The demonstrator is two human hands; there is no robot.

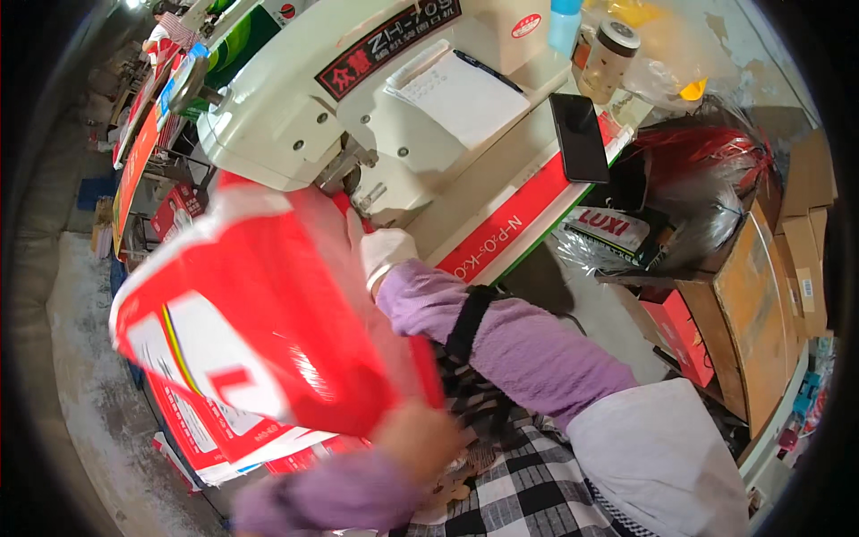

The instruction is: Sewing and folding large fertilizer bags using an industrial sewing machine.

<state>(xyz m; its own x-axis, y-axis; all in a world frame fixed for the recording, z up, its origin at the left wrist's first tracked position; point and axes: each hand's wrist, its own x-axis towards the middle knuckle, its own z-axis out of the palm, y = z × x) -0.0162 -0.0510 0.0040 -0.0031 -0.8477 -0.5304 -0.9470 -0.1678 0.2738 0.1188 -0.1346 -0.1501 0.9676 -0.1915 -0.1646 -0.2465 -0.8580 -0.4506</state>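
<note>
A large flat red and white carton (268, 313), blurred by motion, is tilted in front of me. My left hand (420, 438), bare and blurred, grips its lower right corner. My right hand (385, 255), in a white glove with a purple sleeve behind it, holds the carton's upper right edge close to the head of a cream-coloured industrial machine (295, 107). How the gloved fingers sit is partly hidden behind the carton.
On the machine's top lie a notepad (456, 89), a pen (488, 72) and a black phone (579, 137); a jar (608, 58) and a blue bottle (564, 22) stand behind. More flat red cartons (206, 430) lie lower left. Plastic-wrapped goods (707, 170) and cardboard boxes (761, 304) stand right.
</note>
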